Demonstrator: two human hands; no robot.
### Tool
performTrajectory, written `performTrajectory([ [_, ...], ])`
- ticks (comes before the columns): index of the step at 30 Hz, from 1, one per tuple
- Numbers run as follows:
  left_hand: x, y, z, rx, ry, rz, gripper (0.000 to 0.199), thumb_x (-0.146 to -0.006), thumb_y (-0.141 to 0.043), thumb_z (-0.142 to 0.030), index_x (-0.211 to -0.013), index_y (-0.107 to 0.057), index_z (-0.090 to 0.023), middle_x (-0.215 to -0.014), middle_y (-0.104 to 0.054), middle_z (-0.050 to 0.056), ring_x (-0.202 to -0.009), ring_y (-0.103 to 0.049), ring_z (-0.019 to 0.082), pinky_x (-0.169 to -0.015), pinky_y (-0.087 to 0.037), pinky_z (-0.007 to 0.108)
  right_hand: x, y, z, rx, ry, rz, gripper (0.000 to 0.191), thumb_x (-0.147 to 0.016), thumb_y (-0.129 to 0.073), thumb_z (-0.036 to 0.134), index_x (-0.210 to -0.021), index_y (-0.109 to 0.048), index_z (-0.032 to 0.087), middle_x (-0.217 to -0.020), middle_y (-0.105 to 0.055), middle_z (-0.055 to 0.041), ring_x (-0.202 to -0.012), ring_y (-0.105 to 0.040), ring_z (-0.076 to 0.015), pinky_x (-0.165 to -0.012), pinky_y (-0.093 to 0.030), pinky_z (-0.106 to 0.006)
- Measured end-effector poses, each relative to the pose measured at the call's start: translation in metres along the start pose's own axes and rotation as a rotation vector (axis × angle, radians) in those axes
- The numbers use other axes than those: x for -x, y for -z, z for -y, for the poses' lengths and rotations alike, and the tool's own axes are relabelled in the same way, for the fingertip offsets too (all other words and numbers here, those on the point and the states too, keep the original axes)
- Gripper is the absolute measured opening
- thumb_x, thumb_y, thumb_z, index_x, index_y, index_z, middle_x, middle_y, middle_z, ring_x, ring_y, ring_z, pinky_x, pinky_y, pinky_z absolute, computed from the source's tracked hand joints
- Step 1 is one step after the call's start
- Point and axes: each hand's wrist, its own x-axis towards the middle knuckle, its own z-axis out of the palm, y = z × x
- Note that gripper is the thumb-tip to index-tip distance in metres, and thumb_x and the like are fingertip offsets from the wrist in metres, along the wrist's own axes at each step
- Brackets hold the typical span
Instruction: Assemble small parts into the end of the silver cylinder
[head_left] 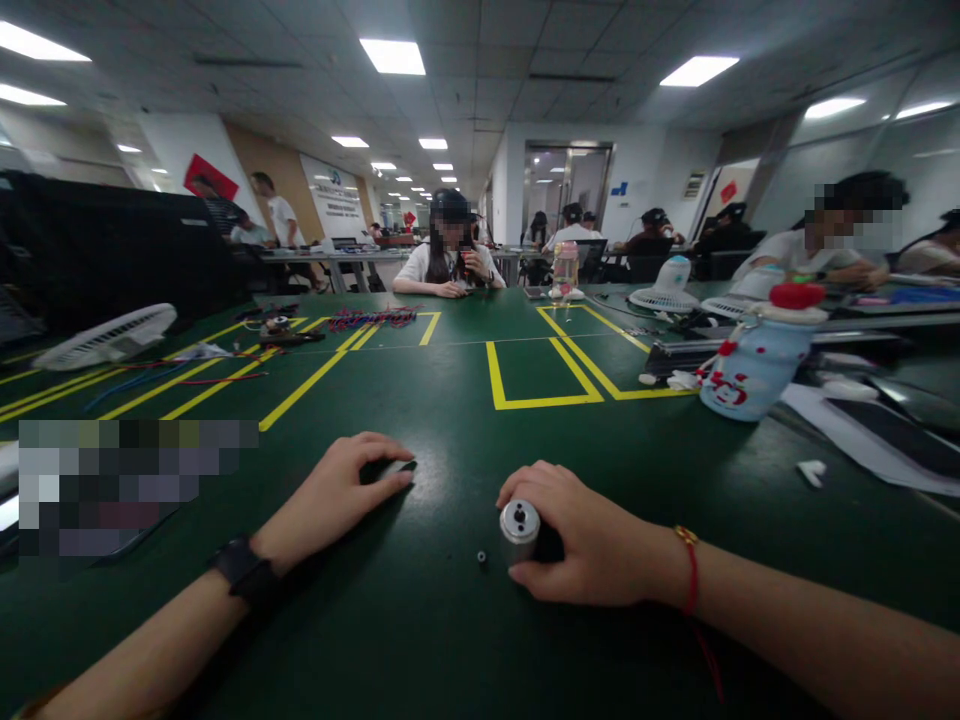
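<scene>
My right hand (577, 535) is wrapped round a silver cylindrical motor (519, 530) that stands upright on the green table, its round end with a dark centre facing up. Just left of the motor lies a small metal ring-like part (481, 557), perhaps a pinion gear; it touches neither hand. My left hand (349, 485) rests low over the table to the left, thumb and forefinger apart. A greyish patch shows between them, and I cannot tell whether it is an object or glare on the tabletop.
A blue bottle with a red top (757, 360) stands at right, near papers and a dark phone (911, 440). Yellow tape (547, 402) marks the table (420, 640). Wires (371, 318) and a white fan (109, 337) lie at left. A person (450, 260) sits opposite.
</scene>
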Motion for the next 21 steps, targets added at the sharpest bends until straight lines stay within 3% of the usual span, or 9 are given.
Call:
performTrajectory([
  [5, 0.020, -0.020, -0.034, -0.055, -0.196, 0.216, 0.035, -0.079, -0.073, -0.045, -0.113, -0.068, -0.039, -0.134, -0.055, 0.001, -0.126, -0.046, 0.029, -0.107, -0.035, 0.049, 0.000, -0.003, -0.003, 0.016, 0.018, -0.014, 0.041, -0.072, -0.072, 0.031, -0.107, -0.056, 0.017, -0.105, -0.058, -0.0071, -0.093, -0.050, -0.0238, -0.086, -0.040, -0.039],
  [9, 0.031, -0.034, -0.056, -0.063, -0.284, 0.276, 0.022, -0.082, -0.073, -0.038, -0.103, -0.071, -0.037, -0.132, -0.055, 0.001, -0.123, -0.047, 0.028, -0.106, -0.035, 0.049, -0.001, -0.005, -0.004, 0.011, 0.026, -0.037, 0.040, -0.072, -0.072, 0.029, -0.107, -0.055, 0.018, -0.103, -0.059, -0.0061, -0.092, -0.050, -0.0230, -0.085, -0.040, -0.038],
  [12, 0.032, -0.040, -0.065, -0.025, -0.291, 0.248, 0.010, -0.085, -0.070, -0.030, -0.093, -0.074, -0.035, -0.124, -0.059, 0.000, -0.118, -0.051, 0.026, -0.103, -0.038, 0.047, -0.001, -0.006, -0.004, 0.014, 0.026, -0.041, 0.039, -0.072, -0.072, 0.029, -0.105, -0.055, 0.018, -0.103, -0.059, -0.0054, -0.091, -0.050, -0.0224, -0.084, -0.040, -0.037],
  [17, 0.026, -0.035, -0.083, 0.119, -0.305, 0.073, 0.020, -0.089, -0.064, -0.022, -0.101, -0.072, -0.037, -0.113, -0.061, -0.002, -0.106, -0.057, 0.020, -0.094, -0.044, 0.038, -0.001, -0.008, -0.005, 0.043, 0.035, -0.041, 0.038, -0.071, -0.073, 0.032, -0.102, -0.056, 0.018, -0.103, -0.059, -0.0056, -0.091, -0.050, -0.0225, -0.082, -0.039, -0.037],
  [21, 0.024, -0.033, -0.099, 0.074, -0.386, -0.002, 0.024, -0.089, -0.063, -0.019, -0.102, -0.071, -0.037, -0.108, -0.062, -0.003, -0.102, -0.057, 0.020, -0.089, -0.045, 0.035, -0.002, -0.011, -0.008, 0.065, 0.050, -0.049, 0.039, -0.073, -0.072, 0.032, -0.105, -0.055, 0.018, -0.104, -0.058, -0.0065, -0.092, -0.049, -0.0233, -0.082, -0.039, -0.037],
])
